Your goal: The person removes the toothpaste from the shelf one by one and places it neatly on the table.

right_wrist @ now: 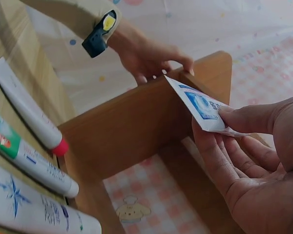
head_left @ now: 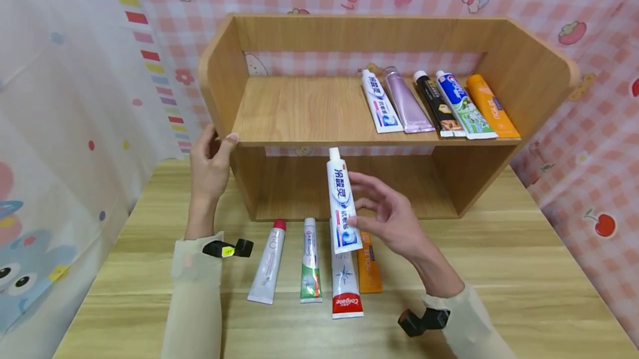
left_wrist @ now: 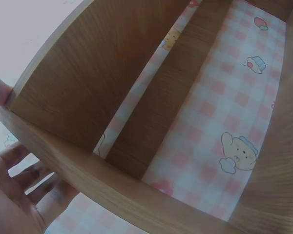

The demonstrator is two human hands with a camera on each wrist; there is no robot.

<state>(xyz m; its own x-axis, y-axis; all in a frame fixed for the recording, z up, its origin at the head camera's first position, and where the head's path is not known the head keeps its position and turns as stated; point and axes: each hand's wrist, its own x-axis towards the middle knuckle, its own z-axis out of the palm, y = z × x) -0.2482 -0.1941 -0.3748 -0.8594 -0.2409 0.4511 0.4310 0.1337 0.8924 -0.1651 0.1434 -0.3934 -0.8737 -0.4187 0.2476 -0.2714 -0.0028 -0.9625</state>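
My right hand (head_left: 371, 212) pinches the flat end of a white and blue toothpaste tube (head_left: 341, 203), held upright in front of the wooden shelf (head_left: 299, 109), cap up. In the right wrist view the thumb (right_wrist: 254, 117) presses on the tube's crimped end (right_wrist: 200, 105). My left hand (head_left: 212, 162) grips the shelf's left side panel (head_left: 219, 79), thumb over its front edge; the left wrist view shows the fingers (left_wrist: 24, 175) behind the panel (left_wrist: 88, 92). Several tubes lie on the table below: a red-capped white tube (head_left: 268, 262), a green tube (head_left: 310, 262), a Colgate tube (head_left: 345, 281) and an orange tube (head_left: 369, 267).
Several tubes lie side by side on the right of the upper shelf board (head_left: 434, 105); its left half is bare wood. The lower compartment (head_left: 399, 187) is open at the front. Patterned cloth walls enclose the wooden table (head_left: 524, 270).
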